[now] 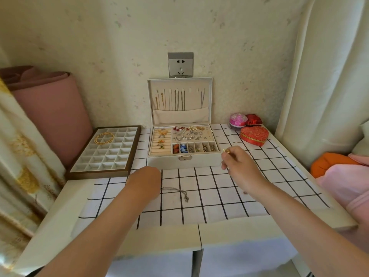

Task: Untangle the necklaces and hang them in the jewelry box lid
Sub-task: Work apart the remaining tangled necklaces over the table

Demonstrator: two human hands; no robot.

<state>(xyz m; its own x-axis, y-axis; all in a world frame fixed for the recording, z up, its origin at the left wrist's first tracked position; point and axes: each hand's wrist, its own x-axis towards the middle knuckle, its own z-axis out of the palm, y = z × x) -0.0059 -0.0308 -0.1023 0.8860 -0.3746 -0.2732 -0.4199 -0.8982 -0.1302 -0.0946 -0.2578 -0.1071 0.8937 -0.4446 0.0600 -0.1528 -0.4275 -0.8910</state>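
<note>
A silver necklace point(175, 189) lies loose on the checked cloth point(209, 198) that covers the worktop point(60, 212), in front of the open jewelry box point(182, 159). One end of its chain reaches the left hand point(145, 182) and touches it at the right side, and the pendant point(186, 198) lies at the other end, toward the person. The left hand is turned down on the cloth and its fingers are hidden under it, so I cannot tell if they hold the chain end.

The right hand point(240, 166) is raised just beside the front right corner of the box, well apart from the necklace. Its fingers point(231, 154) are bent and pinch a small gold piece point(226, 150).

The lid point(209, 100) stands upright against the wall, and several chains point(176, 99) hang inside it above a cloth pocket.

To the left of the box there is a tray point(132, 154) with many compartments and gold bangles point(104, 137) in it. On the right side a red heart-shaped box point(254, 135) lies near the wall.
</note>
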